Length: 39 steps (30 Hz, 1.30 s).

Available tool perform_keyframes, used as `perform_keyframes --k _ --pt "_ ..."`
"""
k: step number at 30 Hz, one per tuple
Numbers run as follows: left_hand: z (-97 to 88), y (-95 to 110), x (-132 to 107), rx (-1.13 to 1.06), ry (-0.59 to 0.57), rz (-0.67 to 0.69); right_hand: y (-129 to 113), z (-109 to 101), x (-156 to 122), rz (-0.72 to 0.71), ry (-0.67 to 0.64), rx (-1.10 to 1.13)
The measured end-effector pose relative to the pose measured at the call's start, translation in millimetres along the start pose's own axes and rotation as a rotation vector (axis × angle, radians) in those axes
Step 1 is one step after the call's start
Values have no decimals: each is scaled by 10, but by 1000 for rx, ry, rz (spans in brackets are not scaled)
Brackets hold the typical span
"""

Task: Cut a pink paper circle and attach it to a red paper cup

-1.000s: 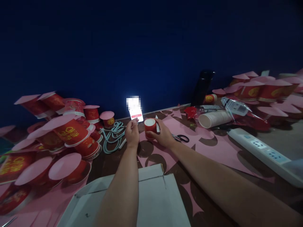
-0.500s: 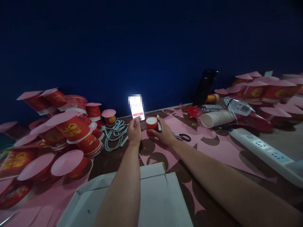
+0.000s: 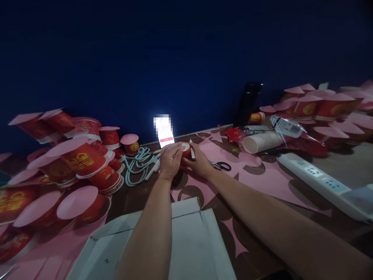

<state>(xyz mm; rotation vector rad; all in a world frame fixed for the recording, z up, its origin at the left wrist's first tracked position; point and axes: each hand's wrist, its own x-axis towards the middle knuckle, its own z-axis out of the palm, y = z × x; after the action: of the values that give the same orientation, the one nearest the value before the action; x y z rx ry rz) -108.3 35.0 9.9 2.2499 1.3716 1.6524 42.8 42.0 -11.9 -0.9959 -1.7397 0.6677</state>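
My right hand (image 3: 201, 162) is wrapped round the right side of a small red paper cup (image 3: 186, 152) with a pale round top face. A white pen-like marker (image 3: 192, 153) stands up between the fingers of that same hand, along the cup. My left hand (image 3: 171, 160) is closed against the cup's left side, its fingers together near the top edge and partly covering it. Just behind the hands, a lit phone (image 3: 166, 139) leans upright against the dark wall.
Red cups topped with pink paper discs (image 3: 77, 202) crowd the left; more such cups (image 3: 305, 107) stand back right. Cut pink paper (image 3: 262, 181), scissors (image 3: 223, 166), a cable (image 3: 136, 171), stacked white cups (image 3: 262, 142), a power strip (image 3: 317, 181) and a white cardboard piece (image 3: 198, 241) lie around.
My left hand has moved right, from in front of the phone to the cup. My right hand keeps hold of the cup and marker. The view has shifted slightly.
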Motion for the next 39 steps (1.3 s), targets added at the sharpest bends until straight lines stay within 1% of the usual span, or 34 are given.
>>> perform_keyframes --k 2,4,6,8,10,11,12,15,18,20,23,26,35,39 --pt "-8 2 9 15 -7 18 1 -17 -13 6 1 0" --pt "-12 6 13 24 -12 28 -12 -49 -19 -12 32 5" --pt "-9 8 14 27 -13 24 -38 -97 -9 -51 108 61" --pt "0 6 9 21 -17 15 -68 -156 25 -57 217 159" --pt "12 0 -1 8 -13 -4 -88 -217 70 4 323 236" --pt "18 -4 -8 -3 -9 -15 -90 -245 88 45 357 261" --pt "24 -7 -15 -18 -4 -28 -86 -267 98 76 361 273" --pt "37 -12 -38 -62 -1 -53 -39 -293 57 156 336 272" --pt "41 -16 -51 -87 -24 -50 32 -258 -67 239 302 294" --pt "37 -18 -53 -88 -26 -43 68 -227 -149 260 277 310" --pt "24 -16 -49 -74 -20 -34 93 -205 -219 201 205 236" --pt "8 -6 -42 -62 -24 -21 107 -210 -231 149 142 139" --pt "-22 49 -30 -13 -21 46 160 -218 -217 141 117 77" --pt "-28 57 -35 -5 -24 55 133 -224 -213 163 105 73"
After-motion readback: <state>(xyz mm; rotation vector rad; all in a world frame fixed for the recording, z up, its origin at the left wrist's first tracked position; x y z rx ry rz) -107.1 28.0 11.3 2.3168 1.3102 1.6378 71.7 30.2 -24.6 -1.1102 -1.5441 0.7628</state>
